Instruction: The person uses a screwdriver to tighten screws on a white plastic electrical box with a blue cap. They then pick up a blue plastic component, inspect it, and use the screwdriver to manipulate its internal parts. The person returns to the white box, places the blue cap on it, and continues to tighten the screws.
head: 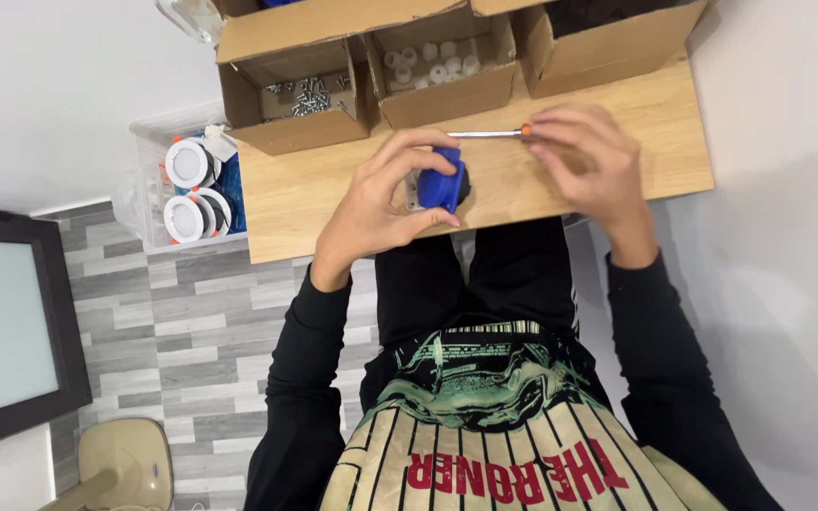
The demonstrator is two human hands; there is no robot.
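Risk noted: I see left hand (pixel 385 203) clamped on blue part (pixel 442 180) at desk (pixel 333 203) edge; right hand (pixel 584 156) pinching screwdriver (pixel 489 134). Blade could slip into fingers, or part drop off edge.

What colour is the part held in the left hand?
Blue, with a dark underside; the part in the left hand shows best in the head view.

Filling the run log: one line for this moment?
left hand: holds blue part | right hand: on screwdriver | wooden table: boxes behind
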